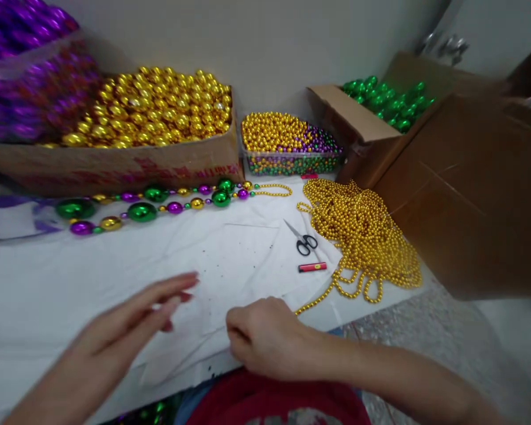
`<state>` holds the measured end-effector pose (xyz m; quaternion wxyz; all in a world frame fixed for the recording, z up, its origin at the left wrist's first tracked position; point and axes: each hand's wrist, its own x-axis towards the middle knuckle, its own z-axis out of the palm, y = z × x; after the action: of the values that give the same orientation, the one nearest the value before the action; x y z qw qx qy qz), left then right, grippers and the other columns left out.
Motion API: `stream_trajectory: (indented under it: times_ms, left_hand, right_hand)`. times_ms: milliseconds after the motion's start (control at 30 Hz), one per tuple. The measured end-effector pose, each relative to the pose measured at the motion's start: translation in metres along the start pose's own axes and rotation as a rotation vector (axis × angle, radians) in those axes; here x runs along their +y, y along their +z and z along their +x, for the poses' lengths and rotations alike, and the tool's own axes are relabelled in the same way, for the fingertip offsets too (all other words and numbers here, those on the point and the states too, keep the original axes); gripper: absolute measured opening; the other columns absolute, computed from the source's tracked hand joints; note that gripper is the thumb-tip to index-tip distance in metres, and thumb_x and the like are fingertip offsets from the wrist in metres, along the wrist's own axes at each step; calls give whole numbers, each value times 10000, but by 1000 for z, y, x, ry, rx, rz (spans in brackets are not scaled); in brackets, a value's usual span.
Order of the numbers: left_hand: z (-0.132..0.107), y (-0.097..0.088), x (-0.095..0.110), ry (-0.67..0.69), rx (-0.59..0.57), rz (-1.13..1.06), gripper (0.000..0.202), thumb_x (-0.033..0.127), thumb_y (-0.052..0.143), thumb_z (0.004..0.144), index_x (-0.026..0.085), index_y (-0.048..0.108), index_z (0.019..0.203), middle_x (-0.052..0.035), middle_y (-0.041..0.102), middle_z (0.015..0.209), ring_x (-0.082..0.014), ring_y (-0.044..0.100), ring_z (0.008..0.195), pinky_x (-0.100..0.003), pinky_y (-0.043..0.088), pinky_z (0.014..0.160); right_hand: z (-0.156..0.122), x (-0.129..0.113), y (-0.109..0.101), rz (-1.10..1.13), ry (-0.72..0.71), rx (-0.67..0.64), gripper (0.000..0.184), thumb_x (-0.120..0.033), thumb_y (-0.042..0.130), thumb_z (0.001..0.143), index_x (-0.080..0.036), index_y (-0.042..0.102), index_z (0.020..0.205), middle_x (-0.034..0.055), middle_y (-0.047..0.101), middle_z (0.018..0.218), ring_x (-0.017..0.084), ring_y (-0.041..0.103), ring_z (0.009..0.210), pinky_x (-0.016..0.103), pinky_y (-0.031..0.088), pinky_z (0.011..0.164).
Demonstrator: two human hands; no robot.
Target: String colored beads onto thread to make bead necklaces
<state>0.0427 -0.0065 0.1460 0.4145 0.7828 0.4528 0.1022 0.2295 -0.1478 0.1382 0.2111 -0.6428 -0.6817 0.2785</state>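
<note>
My left hand [128, 327] hovers over the white cloth [71, 283] near the table's front edge, fingers stretched out and holding nothing. My right hand [265, 339] is curled closed at the front edge, pinching the end of a gold bead strand [314, 301]. That strand runs up to a heap of gold bead strings [363, 236] on the right. A finished necklace of large green, purple and gold balls [154, 203] lies across the cloth behind my hands.
Black-handled scissors [303, 239] and a red lighter [312, 267] lie beside the gold heap. Along the wall stand a box of gold balls [154, 109], purple balls [22, 71], a clear tub of mixed small beads [289, 144] and a box of green balls [389, 103]. A brown carton [469, 195] stands at the right.
</note>
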Motion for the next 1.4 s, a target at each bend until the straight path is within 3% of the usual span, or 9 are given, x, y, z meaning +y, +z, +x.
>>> stream_trajectory:
  times_ms: [100,200,367,600,800,1033,1133,1233,1400]
  left_hand:
    - [-10,48,18,-166,-376,-328,543,632,554,685,223,644,1029,-57,668,920,-175,563,585,-325,507,609]
    - [-11,70,27,-261,-563,-520,434,585,563,708,175,604,844,-12,561,641,-128,469,489,-236,378,438]
    - [-13,65,18,-258,-527,-500,324,471,607,718,154,537,711,75,319,517,-65,228,473,-203,157,440]
    - [-28,67,-1,-365,-579,-532,237,363,690,631,142,617,677,71,412,491,-61,260,457,-224,149,457]
    - [-32,74,-18,-369,-621,-607,202,314,701,628,136,663,716,21,582,629,-82,420,554,-206,290,522]
    - [-44,67,-25,-176,-770,-395,236,399,576,767,165,555,795,-21,586,818,-113,504,601,-194,349,458]
    - [-47,69,-25,-307,-844,-419,271,451,527,792,184,490,807,14,548,657,-90,414,455,-192,266,387]
    - [-48,70,-23,-376,-784,-456,280,433,592,743,181,471,739,73,373,528,-57,249,411,-200,154,388]
    - [-50,59,-22,-413,-711,-460,331,478,626,716,166,518,714,65,360,528,-60,240,461,-217,124,438]
  right_hand:
    - [-2,-7,6,-261,-24,41,161,-187,473,800,-154,578,917,58,660,750,191,581,579,284,376,497]
    - [-4,-8,13,-351,0,22,205,-143,517,777,-128,552,978,92,645,822,222,614,660,311,432,531]
    - [-14,-4,21,-205,58,22,128,-143,451,869,-148,528,972,84,654,822,214,618,691,305,421,582]
    - [-28,17,23,287,79,-119,163,-74,558,785,-188,561,902,17,640,875,156,563,800,253,389,687]
    - [-31,19,37,292,98,-101,100,-105,513,839,-186,569,856,3,621,808,145,548,756,250,369,667]
    - [-35,2,49,-10,-39,-138,188,-113,442,875,-208,565,981,27,577,902,156,545,732,264,337,586]
    - [-33,-1,54,-95,-58,-143,187,-111,420,870,-196,550,975,38,570,914,157,536,684,271,317,541]
    - [-32,3,56,-74,-29,-133,167,-96,448,849,-176,539,964,46,588,934,170,561,757,271,368,594]
    - [-38,41,41,163,-55,-175,291,-165,616,797,-200,559,1080,28,625,980,173,561,904,289,421,783]
